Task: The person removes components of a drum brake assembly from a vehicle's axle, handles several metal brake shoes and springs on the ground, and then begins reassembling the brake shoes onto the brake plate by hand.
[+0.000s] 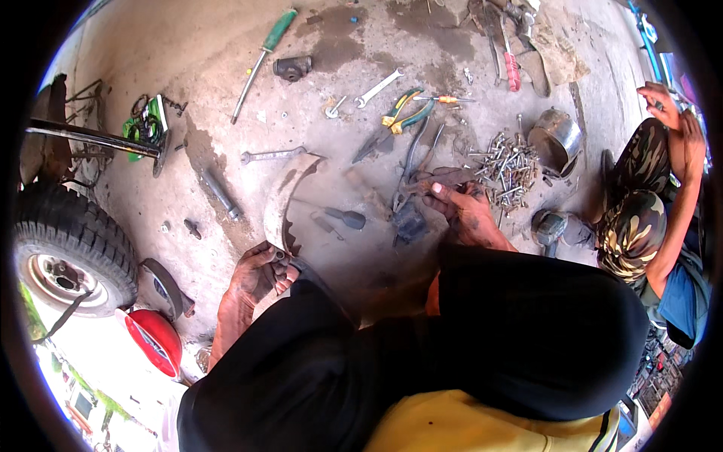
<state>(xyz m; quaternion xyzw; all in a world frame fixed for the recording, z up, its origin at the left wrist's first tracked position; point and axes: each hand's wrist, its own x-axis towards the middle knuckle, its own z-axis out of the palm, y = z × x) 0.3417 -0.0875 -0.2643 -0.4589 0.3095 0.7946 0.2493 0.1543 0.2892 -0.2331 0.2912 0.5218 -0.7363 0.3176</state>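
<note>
My left hand point(252, 279) is closed round the lower end of a curved, pale brake shoe point(277, 207), with a small round metal end showing at the fingertips. My right hand point(471, 215) has its thumb and fingers pressed together in a pinch. What lies between them is dark and hard to make out. Just left of those fingers are dark-handled pliers point(409, 162) and a dark, blocky part point(410, 224). On the floor between both hands lies a screwdriver with a black handle point(348, 218).
A heap of bolts point(508, 169) and a metal can point(556, 142) lie at right, near a seated person in camouflage trousers point(636, 226). Beyond are yellow-green pliers point(395, 120), wrenches point(379, 88) and a green-handled tool point(279, 32). A tyre point(71, 241) stands at left.
</note>
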